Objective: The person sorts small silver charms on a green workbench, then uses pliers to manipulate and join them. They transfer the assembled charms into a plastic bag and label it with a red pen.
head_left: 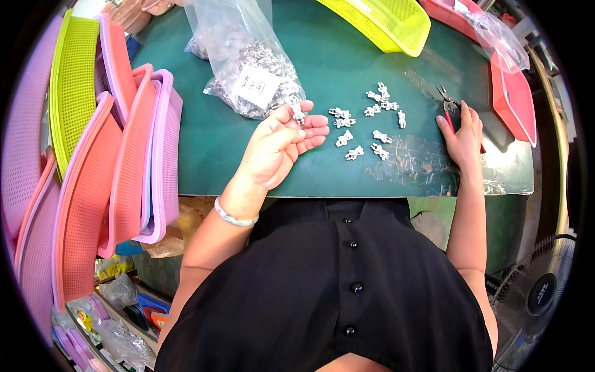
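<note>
My left hand is turned palm up, with a small silver figure-shaped charm pinched at its fingertips. Just behind it stands a clear plastic bag full of similar silver pieces, a white handwritten label on its front. Several loose silver charms are scattered over the green tabletop between my hands. On the right, my right hand is closed around the red handles of a pair of pliers, whose dark jaws point away from me. Part of the handles is hidden under the palm.
Stacked plastic baskets in purple, coral and lime crowd the left side. A lime basket sits at the far edge, and a red tray at the right holds a clear bag. A fan stands at lower right.
</note>
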Motion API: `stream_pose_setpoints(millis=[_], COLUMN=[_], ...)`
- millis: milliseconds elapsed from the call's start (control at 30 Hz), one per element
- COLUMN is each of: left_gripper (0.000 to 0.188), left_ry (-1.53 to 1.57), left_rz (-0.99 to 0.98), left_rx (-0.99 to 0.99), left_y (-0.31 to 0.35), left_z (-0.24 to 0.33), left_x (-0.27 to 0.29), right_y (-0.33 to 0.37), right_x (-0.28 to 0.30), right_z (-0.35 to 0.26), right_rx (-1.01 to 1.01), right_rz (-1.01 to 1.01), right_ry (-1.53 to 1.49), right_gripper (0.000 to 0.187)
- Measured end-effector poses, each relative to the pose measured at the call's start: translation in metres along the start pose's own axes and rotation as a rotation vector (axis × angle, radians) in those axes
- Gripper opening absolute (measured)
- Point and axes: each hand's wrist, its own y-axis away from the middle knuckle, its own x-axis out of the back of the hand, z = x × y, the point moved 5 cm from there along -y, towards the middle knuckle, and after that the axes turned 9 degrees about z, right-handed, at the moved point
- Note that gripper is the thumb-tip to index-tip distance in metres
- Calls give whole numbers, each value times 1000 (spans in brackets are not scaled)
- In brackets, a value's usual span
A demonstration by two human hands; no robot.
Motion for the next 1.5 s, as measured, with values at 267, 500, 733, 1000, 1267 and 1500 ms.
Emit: stream_pose_setpoints(millis=[267, 500, 733, 1000, 1267, 1500], left_gripper=[43, 42, 38, 25, 24, 26], left_ry=[-12, 9, 13, -52, -172, -83], left_rz=[27, 17, 22, 47, 68, 32], left_rx=[30, 41, 40, 40, -2, 23], left_y=[2, 2, 2, 5, 9, 12], left_z=[-4, -7, -8, -9, -8, -10], left_x=[1, 4, 5, 12, 6, 6], right_y=[-2, -4, -4, -3, 7, 9], right_x=[1, 4, 10, 44, 30, 11], right_z=[1, -1, -4, -76, -159, -180], right_rx=[-4, 20, 13, 256, 555, 599], right_rz=[50, 112, 161, 90, -173, -226], right_ry=[-96, -172, -245, -456, -636, -534], right_gripper=[58, 47, 37, 26, 15, 13])
